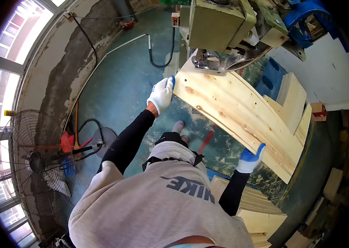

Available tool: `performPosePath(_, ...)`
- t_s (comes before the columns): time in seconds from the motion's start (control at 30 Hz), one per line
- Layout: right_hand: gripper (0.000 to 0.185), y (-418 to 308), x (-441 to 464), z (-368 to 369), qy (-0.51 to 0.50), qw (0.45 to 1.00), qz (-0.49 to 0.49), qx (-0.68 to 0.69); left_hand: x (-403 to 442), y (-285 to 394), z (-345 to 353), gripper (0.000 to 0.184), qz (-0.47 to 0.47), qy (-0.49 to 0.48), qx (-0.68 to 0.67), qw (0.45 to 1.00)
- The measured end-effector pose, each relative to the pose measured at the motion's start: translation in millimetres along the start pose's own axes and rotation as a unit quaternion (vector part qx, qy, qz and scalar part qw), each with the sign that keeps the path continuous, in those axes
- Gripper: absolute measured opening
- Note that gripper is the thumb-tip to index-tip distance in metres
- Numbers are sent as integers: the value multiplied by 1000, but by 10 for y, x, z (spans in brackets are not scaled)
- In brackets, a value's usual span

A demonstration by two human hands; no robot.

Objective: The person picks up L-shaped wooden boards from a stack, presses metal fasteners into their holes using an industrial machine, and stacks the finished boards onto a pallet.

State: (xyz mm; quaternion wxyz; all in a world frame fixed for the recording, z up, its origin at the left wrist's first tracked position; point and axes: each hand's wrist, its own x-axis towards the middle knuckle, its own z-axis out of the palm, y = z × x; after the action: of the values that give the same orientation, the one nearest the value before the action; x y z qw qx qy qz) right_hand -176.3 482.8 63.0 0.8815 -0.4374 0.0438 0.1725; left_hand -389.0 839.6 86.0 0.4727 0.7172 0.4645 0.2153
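A long pale wooden board (224,105) with knots lies slantwise before me, its far left end at the metal guard (207,60) of a green machine (216,25). My left hand (161,96), in a white glove with blue coating, is closed on the board's left end. Further right, my right hand (249,160), gloved the same way, grips the near long edge, some of its fingers hidden underneath. Other wooden boards (292,103) lie just beyond the held one. The cutting part of the machine is hidden behind the guard.
Stacked boards (257,217) stand close by my right side. A wire-caged fan (36,163) is at the left, near the windows. A black cable (158,65) hangs from a switch box (175,20). Wood pieces (332,184) line the far right.
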Motion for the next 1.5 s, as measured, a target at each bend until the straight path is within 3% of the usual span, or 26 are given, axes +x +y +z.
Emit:
performPosePath(0.37,50,-42,-49,44,-2,1000,1,10,41,-98,54,42,-51,-23,-25,998)
performPosePath(0.57,49,-43,-64,50,-13,1000,-1,6,15,-105,41,40,19,0,-37,999)
performPosePath(0.77,47,-62,-29,11,6,1000,9,4,57,-134,34,40,-9,-14,-23,1000)
performPosePath(0.97,47,20,59,-97,-12,1000,2,15,-5,-123,31,40,63,21,-61,996)
performPosePath(1.07,48,76,135,-151,-7,1000,-6,8,-68,72,-40,40,-9,-13,-69,997)
performPosePath(1.4,49,542,221,-542,8,982,127,143,-35,116,-55,36,90,10,-21,996)
performPosePath(1.5,53,878,-94,-733,13,982,92,162,194,-316,76,34,105,24,-65,992)
